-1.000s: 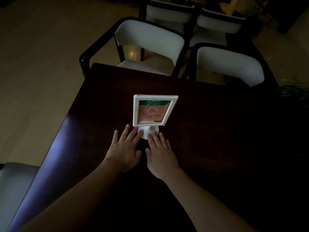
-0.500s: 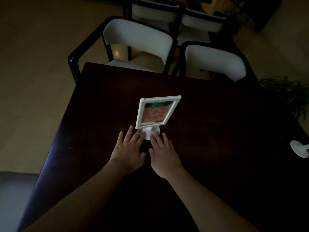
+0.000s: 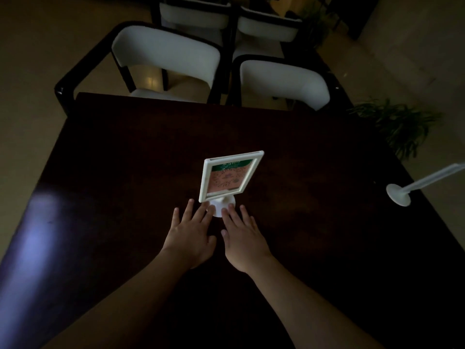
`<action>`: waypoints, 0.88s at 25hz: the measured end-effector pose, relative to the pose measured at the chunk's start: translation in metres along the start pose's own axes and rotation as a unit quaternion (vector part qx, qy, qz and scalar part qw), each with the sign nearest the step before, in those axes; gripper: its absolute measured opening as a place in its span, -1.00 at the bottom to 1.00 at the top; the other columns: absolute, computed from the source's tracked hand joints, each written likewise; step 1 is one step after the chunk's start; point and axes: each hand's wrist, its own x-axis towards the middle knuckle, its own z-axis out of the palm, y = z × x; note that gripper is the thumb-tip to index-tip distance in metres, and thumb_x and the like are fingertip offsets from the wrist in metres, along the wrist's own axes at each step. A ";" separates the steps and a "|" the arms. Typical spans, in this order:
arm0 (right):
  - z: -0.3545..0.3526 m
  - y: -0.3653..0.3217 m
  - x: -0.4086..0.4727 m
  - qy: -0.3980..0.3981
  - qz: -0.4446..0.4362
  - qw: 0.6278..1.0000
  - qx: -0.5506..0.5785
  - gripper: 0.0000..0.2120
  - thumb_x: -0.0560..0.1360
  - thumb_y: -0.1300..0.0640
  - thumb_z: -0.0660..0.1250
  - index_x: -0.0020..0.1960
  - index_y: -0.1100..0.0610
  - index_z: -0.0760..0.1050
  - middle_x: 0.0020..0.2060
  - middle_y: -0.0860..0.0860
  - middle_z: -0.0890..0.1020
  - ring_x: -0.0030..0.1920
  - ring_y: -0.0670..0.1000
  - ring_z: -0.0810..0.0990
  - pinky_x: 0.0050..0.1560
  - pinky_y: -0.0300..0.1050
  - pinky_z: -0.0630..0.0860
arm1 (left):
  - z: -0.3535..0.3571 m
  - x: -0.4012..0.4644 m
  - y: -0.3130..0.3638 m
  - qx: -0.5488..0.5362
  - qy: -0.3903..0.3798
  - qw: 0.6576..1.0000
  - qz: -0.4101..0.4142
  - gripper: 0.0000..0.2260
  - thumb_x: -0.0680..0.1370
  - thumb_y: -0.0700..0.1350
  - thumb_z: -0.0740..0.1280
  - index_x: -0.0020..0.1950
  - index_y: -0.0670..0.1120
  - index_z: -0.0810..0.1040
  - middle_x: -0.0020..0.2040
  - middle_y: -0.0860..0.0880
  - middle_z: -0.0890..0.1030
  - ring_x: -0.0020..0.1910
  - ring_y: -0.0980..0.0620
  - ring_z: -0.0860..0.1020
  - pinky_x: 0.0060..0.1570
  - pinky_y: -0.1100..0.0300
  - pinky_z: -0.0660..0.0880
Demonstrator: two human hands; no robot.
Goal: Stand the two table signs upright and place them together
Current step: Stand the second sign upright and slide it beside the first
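A white-framed table sign (image 3: 229,177) with a green and pink card stands upright on its round base in the middle of the dark table (image 3: 120,159). My left hand (image 3: 191,234) and my right hand (image 3: 242,236) lie flat on the table just in front of it, fingers spread, fingertips touching the base. Neither hand grips anything. A second white sign (image 3: 417,186) lies tipped over at the table's right edge, its round base towards me and its frame running out of view.
Two white-cushioned, dark-framed chairs (image 3: 166,56) (image 3: 284,81) stand at the table's far edge, with more chairs behind. A potted plant (image 3: 400,124) is on the floor at the right. The room is dim.
The view has turned to the right, bringing the fallen second sign into sight at the right edge. My hands stay flat at the upright sign's base.
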 end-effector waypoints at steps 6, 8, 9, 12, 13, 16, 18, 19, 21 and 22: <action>-0.001 0.068 -0.037 0.000 -0.003 1.000 0.006 -0.44 0.68 -0.05 -0.05 0.61 0.03 -0.12 0.63 -0.02 -0.11 0.59 0.11 -0.23 0.56 0.15 -0.12 | 0.014 0.000 0.080 0.009 -0.015 1.000 -0.007 -0.33 0.56 0.18 0.03 0.60 0.01 -0.15 0.61 -0.02 -0.11 0.54 -0.14 -0.27 0.46 -0.25 -0.17; -0.003 0.093 -0.049 0.000 -0.008 1.000 0.005 -0.44 0.68 -0.05 -0.05 0.62 0.03 -0.11 0.63 -0.02 -0.10 0.59 0.12 -0.23 0.56 0.15 -0.13 | 0.020 0.001 0.106 0.016 -0.017 1.000 -0.010 -0.33 0.56 0.18 0.03 0.59 0.02 -0.15 0.61 -0.02 -0.11 0.54 -0.15 -0.26 0.46 -0.25 -0.17; -0.003 0.103 -0.055 0.000 -0.009 1.000 0.004 -0.44 0.68 -0.05 -0.04 0.62 0.02 -0.11 0.63 -0.03 -0.10 0.59 0.12 -0.23 0.55 0.15 -0.13 | 0.022 0.002 0.117 0.018 -0.019 1.000 -0.011 -0.33 0.56 0.18 0.03 0.59 0.02 -0.15 0.62 -0.02 -0.11 0.54 -0.15 -0.26 0.46 -0.26 -0.17; -0.006 0.143 -0.072 -0.002 -0.013 1.000 0.011 -0.43 0.68 -0.05 -0.03 0.62 0.02 -0.13 0.63 -0.03 -0.13 0.59 0.12 -0.25 0.56 0.16 -0.15 | 0.031 0.008 0.159 0.024 -0.021 0.999 -0.013 -0.32 0.56 0.19 0.04 0.59 0.02 -0.14 0.62 -0.01 -0.11 0.54 -0.15 -0.26 0.46 -0.26 -0.17; -0.007 0.154 -0.076 -0.002 -0.016 1.000 0.013 -0.43 0.68 -0.04 -0.03 0.62 0.02 -0.13 0.63 -0.03 -0.13 0.59 0.12 -0.25 0.56 0.16 -0.16 | 0.033 0.010 0.170 0.022 -0.022 0.999 -0.015 -0.32 0.55 0.19 0.04 0.59 0.03 -0.14 0.62 -0.01 -0.12 0.54 -0.15 -0.26 0.46 -0.26 -0.18; -0.012 0.190 -0.093 -0.009 -0.018 1.000 0.023 -0.44 0.68 -0.03 -0.03 0.62 0.01 -0.14 0.63 -0.04 -0.14 0.59 0.12 -0.27 0.55 0.16 -0.17 | 0.041 0.015 0.206 0.023 -0.032 0.999 -0.015 -0.32 0.55 0.19 0.05 0.59 0.04 -0.14 0.61 0.01 -0.14 0.54 -0.15 -0.26 0.43 -0.29 -0.19; -0.013 0.210 -0.103 -0.013 -0.023 0.999 0.021 -0.44 0.68 -0.02 -0.03 0.62 0.00 -0.14 0.63 -0.04 -0.14 0.59 0.12 -0.27 0.55 0.15 -0.17 | 0.046 0.014 0.224 0.021 -0.035 0.999 -0.014 -0.32 0.54 0.19 0.05 0.59 0.06 -0.14 0.61 0.02 -0.13 0.54 -0.15 -0.25 0.43 -0.31 -0.19; -0.014 0.223 -0.109 -0.014 -0.025 0.999 0.019 -0.44 0.68 -0.02 -0.03 0.62 0.00 -0.14 0.63 -0.04 -0.14 0.59 0.12 -0.27 0.55 0.15 -0.17 | 0.047 0.016 0.237 0.021 -0.035 0.999 -0.013 -0.32 0.54 0.20 0.05 0.59 0.07 -0.13 0.61 0.02 -0.12 0.54 -0.15 -0.25 0.42 -0.31 -0.19; -0.016 0.244 -0.116 -0.016 -0.025 0.999 0.017 -0.44 0.68 -0.02 -0.03 0.62 -0.01 -0.14 0.63 -0.05 -0.14 0.59 0.12 -0.26 0.54 0.14 -0.18 | 0.051 0.019 0.257 0.021 -0.039 0.999 -0.012 -0.32 0.53 0.20 0.03 0.59 0.08 -0.13 0.61 0.02 -0.12 0.54 -0.15 -0.25 0.42 -0.31 -0.20; -0.017 0.254 -0.118 -0.018 -0.023 0.999 0.015 -0.45 0.68 -0.02 -0.04 0.62 -0.01 -0.14 0.63 -0.05 -0.14 0.59 0.12 -0.26 0.54 0.14 -0.18 | 0.052 0.022 0.266 0.020 -0.042 0.999 -0.011 -0.32 0.52 0.21 0.02 0.59 0.08 -0.13 0.61 0.02 -0.12 0.54 -0.15 -0.25 0.42 -0.31 -0.20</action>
